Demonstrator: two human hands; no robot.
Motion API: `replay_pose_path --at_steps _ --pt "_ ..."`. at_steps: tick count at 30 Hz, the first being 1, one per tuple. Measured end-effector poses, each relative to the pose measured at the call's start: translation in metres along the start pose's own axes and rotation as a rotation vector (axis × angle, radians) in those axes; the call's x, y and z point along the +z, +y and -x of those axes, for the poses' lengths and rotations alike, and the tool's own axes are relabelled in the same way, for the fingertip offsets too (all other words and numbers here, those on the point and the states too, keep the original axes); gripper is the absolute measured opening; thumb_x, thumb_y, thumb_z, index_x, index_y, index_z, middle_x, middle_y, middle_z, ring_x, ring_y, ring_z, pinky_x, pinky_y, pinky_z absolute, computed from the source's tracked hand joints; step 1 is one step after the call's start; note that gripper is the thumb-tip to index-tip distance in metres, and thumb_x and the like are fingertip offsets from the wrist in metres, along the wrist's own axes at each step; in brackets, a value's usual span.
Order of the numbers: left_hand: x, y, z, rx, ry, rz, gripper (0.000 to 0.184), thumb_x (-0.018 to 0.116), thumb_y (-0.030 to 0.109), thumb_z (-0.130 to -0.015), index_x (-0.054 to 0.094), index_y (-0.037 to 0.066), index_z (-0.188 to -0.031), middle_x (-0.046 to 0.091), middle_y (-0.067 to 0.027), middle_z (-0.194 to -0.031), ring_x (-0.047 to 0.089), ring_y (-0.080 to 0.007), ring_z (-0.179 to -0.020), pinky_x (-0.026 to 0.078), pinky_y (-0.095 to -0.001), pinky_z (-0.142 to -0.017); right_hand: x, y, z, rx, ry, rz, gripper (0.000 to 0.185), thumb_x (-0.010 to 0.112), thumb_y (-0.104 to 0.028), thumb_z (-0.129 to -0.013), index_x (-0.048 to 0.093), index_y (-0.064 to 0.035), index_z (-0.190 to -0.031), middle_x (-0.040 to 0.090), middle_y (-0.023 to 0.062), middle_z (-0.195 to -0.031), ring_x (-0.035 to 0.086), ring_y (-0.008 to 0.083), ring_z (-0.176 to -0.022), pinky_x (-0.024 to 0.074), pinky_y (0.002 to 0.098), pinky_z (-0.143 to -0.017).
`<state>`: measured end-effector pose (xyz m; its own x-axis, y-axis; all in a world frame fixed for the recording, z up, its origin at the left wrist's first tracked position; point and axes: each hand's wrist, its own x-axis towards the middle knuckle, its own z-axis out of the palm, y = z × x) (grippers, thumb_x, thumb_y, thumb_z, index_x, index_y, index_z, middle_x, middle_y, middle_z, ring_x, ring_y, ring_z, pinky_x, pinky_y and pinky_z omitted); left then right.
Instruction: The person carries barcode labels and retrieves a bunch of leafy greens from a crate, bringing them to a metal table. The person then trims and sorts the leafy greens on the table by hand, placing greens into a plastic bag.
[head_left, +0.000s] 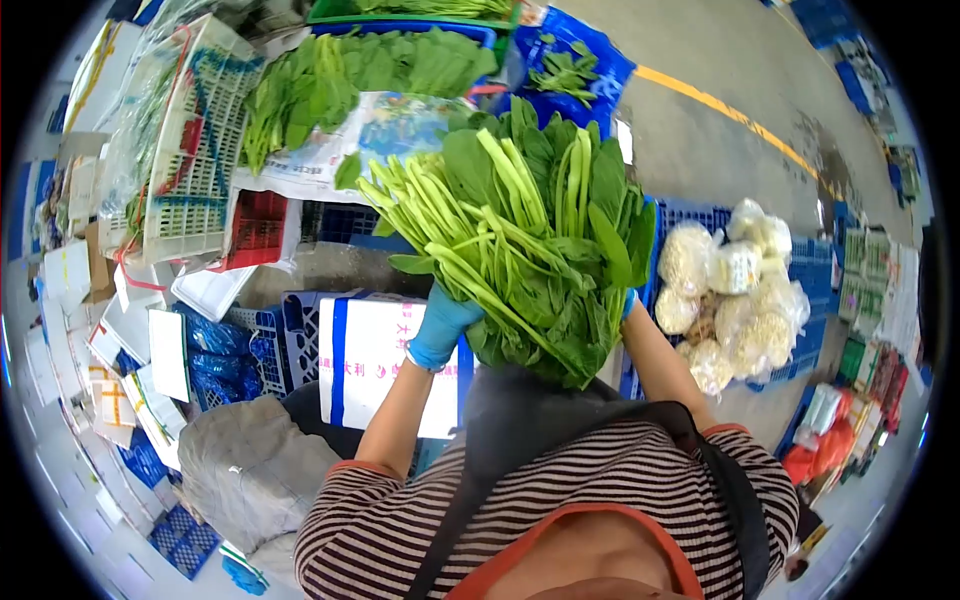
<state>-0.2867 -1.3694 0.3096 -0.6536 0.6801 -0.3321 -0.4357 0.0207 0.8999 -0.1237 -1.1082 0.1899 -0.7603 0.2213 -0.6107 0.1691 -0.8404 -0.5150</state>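
On the white rectangular box with blue bands [365, 400] in front of you, you can read "大利" in pink-red characters — the rest of its print is unclear. The white plastic sheet with a coloured print [290, 175] carries small dark characters — too small to read.

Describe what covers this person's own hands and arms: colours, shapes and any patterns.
The left hand wears a wrist-length, bright blue glove; on the right hand, a sliver of matching blue shows, the rest hidden. The short sleeves carry dark and pale stripes and end in orange-red cuffs.
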Motion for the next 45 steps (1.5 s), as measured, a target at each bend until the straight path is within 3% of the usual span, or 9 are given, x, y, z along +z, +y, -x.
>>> replay_pose_path --at_steps 9,12,23,24,25,26,33,37,45 --pt "0.161 -0.045 0.076 0.068 -0.390 -0.256 0.059 0.070 0.015 -0.081 0.045 0.001 -0.133 0.057 -0.0091 -0.125 0.056 -0.0209 -0.111 0.046 -0.0338 -0.096 -0.122 0.022 0.209 -0.244 0.018 -0.096 0.067 0.050 -0.042 -0.094 0.032 -0.0015 -0.145 0.040 0.0189 -0.144 0.045 0.0311 -0.127 0.0373 0.0396 -0.107" --pt "0.236 -0.076 0.111 -0.074 -0.591 -0.238 0.054 0.066 0.015 -0.085 0.045 0.001 -0.133 0.056 -0.0102 -0.127 0.055 -0.0210 -0.112 0.046 -0.0345 -0.096 -0.185 0.062 0.301 -0.374 0.094 -0.183 0.068 0.050 -0.042 -0.094 0.032 -0.0015 -0.145 0.040 0.0190 -0.145 0.045 0.0313 -0.127 0.0371 0.0395 -0.107" --pt "0.502 -0.276 0.295 -0.345 -1.500 -0.348 0.060 0.063 0.013 -0.089 0.036 0.001 -0.141 0.048 -0.0102 -0.136 0.049 -0.0209 -0.119 0.040 -0.0341 -0.101 -0.282 0.292 0.640 -1.028 0.793 -0.591 0.069 0.050 -0.043 -0.094 0.030 -0.0015 -0.146 0.039 0.0192 -0.145 0.044 0.0318 -0.128 0.0364 0.0392 -0.107" --pt "0.517 -0.291 0.311 -0.377 -1.566 -0.384 0.059 0.062 0.013 -0.089 0.037 0.001 -0.141 0.048 -0.0100 -0.136 0.048 -0.0207 -0.120 0.040 -0.0337 -0.102 -0.279 0.298 0.641 -1.086 0.852 -0.623 0.070 0.050 -0.043 -0.094 0.030 -0.0015 -0.146 0.039 0.0192 -0.145 0.044 0.0319 -0.128 0.0363 0.0392 -0.107" --pt "0.498 -0.283 0.185 -0.548 -1.632 -0.289 0.057 0.061 0.011 -0.090 0.037 0.000 -0.140 0.048 -0.0097 -0.136 0.049 -0.0199 -0.119 0.040 -0.0332 -0.102 -0.246 0.261 0.559 -1.038 0.966 -0.638 0.070 0.050 -0.044 -0.094 0.030 -0.0015 -0.146 0.039 0.0192 -0.145 0.044 0.0319 -0.128 0.0362 0.0392 -0.107" --pt "0.506 -0.329 0.199 -0.543 -1.746 -0.322 0.054 0.060 0.011 -0.090 0.039 0.000 -0.139 0.049 -0.0088 -0.135 0.049 -0.0190 -0.118 0.040 -0.0327 -0.101 -0.248 0.283 0.571 -1.085 1.006 -0.681 0.070 0.050 -0.044 -0.094 0.030 -0.0015 -0.146 0.039 0.0192 -0.145 0.044 0.0320 -0.128 0.0361 0.0391 -0.107" --pt "0.606 -0.344 0.343 -0.824 -1.969 -0.457 0.046 0.062 0.009 -0.089 0.048 0.000 -0.131 0.056 -0.0076 -0.126 0.054 -0.0166 -0.110 0.045 -0.0303 -0.095 -0.259 0.365 0.647 -1.296 1.225 -0.920 0.071 0.050 -0.044 -0.094 0.029 -0.0016 -0.146 0.038 0.0194 -0.146 0.043 0.0323 -0.128 0.0357 0.0390 -0.108" --pt "0.638 -0.395 0.356 -0.638 -2.253 -0.519 0.051 0.060 0.016 -0.092 0.042 0.002 -0.137 0.052 -0.0058 -0.131 0.052 -0.0162 -0.114 0.043 -0.0322 -0.097 -0.264 0.379 0.643 -1.399 1.348 -1.063 0.072 0.050 -0.045 -0.093 0.029 -0.0016 -0.146 0.038 0.0194 -0.146 0.043 0.0325 -0.129 0.0354 0.0388 -0.108" --pt "0.677 -0.406 0.523 -0.867 -2.427 -0.712 0.045 0.067 0.015 -0.089 0.051 0.002 -0.129 0.059 -0.0065 -0.122 0.057 -0.0161 -0.106 0.047 -0.0307 -0.091 -0.258 0.466 0.705 -1.521 1.499 -1.292 0.073 0.050 -0.046 -0.093 0.028 -0.0016 -0.147 0.037 0.0196 -0.146 0.042 0.0329 -0.129 0.0348 0.0386 -0.108"
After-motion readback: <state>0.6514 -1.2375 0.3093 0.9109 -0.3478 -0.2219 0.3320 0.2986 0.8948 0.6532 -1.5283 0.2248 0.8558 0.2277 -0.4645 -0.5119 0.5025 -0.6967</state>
